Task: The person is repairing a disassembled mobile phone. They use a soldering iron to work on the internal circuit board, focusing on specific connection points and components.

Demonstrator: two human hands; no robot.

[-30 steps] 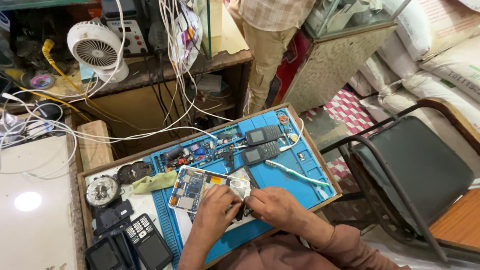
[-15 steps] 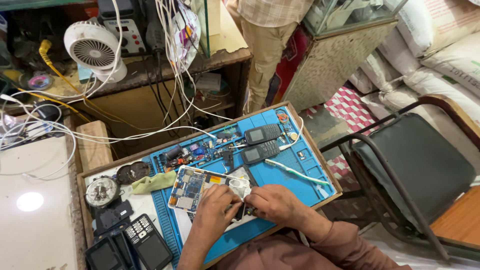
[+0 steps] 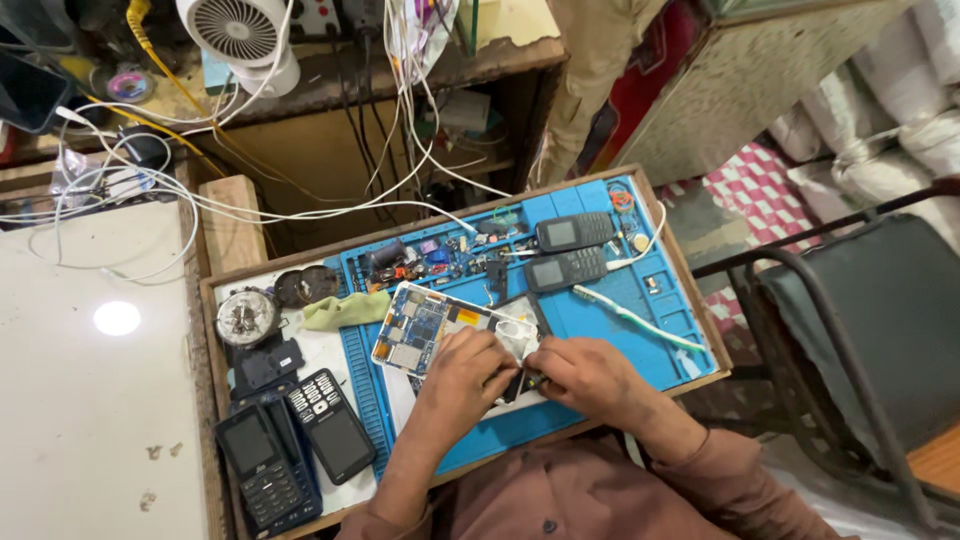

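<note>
- A blue repair mat (image 3: 600, 330) is laid in a wooden tray (image 3: 690, 300) (one of each), and a dark chair (image 3: 860, 330) stands at 3 o'clock from it
- One opened phone with its circuit board exposed (image 3: 425, 328) lies on the mat, just at 11 o'clock from the hands; the step in hand is judged to be fine work at its lower right corner
- The left hand (image 3: 462, 375) is curled over that corner, fingers closed on a small part that cannot be made out; the right hand (image 3: 585, 375) is pinched on a small dark piece (image 3: 515, 385) between the two hands
- A steady, light pull or press is judged to be called for next, with the board kept flat
- Two keypad phones (image 3: 570, 250) are counted at 12 o'clock, and three more handsets (image 3: 290, 450) at 8 o'clock
- One white toothbrush (image 3: 635, 318) lies at 2 o'clock, one green cloth (image 3: 345, 310) at 10 o'clock
</note>
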